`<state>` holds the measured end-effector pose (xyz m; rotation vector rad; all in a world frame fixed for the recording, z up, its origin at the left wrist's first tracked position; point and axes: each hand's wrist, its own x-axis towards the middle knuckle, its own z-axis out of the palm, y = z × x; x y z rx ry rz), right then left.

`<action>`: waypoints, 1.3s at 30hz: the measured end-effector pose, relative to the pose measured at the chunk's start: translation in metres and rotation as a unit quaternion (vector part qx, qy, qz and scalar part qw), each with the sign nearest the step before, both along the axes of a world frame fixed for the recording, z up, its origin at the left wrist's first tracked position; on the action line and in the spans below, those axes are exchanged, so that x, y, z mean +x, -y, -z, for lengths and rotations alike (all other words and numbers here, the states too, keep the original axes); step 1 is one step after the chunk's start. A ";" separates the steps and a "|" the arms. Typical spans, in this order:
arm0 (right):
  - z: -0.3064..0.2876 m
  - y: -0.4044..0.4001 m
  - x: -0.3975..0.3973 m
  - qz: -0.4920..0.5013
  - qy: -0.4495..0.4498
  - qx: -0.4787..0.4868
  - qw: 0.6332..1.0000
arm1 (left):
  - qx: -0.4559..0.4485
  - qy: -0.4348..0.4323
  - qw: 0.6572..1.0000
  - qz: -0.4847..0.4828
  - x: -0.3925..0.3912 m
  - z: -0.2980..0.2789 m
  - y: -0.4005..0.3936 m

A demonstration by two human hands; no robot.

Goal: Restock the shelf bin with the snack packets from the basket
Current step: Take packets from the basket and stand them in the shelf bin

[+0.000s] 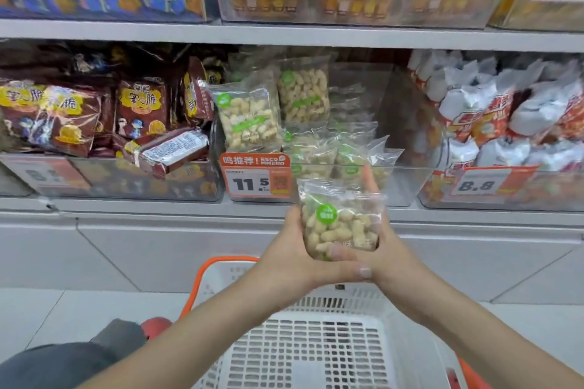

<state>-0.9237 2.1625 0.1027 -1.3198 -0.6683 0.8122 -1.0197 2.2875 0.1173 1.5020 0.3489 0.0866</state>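
A clear plastic packet of shelled-look peanuts with a green round label (339, 224) is held upright between both hands, above the white perforated plastic basket with orange rim (316, 354) and just below the front lip of the clear acrylic shelf bin (407, 180). The left hand (292, 257) is cupped round the packet's left edge and bottom; the right hand (384, 249) is wrapped round the right edge, one finger extended up behind it. The basket floor in view is seen bare. Matching peanut packets (249, 117) are already stacked in the bin, beside the 11.5 price tag (256, 181).

Handling judged: light, soft film, contents loose and shifting, film likely slippery and crinkly. Nuts are crushable under hard squeeze. Grip is best taken at the side seams or the filled mid-body, not the thin top seal.
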 end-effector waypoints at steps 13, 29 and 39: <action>-0.002 0.013 -0.001 -0.021 0.000 -0.052 0.998 | 0.037 0.035 0.998 0.021 0.001 0.004 0.007; -0.087 -0.091 0.109 0.183 0.295 -0.037 0.937 | 0.350 -0.024 0.925 -0.147 0.033 -0.005 -0.072; -0.077 -0.131 0.133 0.099 0.298 -0.167 0.935 | 0.348 -0.047 0.928 -0.126 0.035 -0.012 -0.076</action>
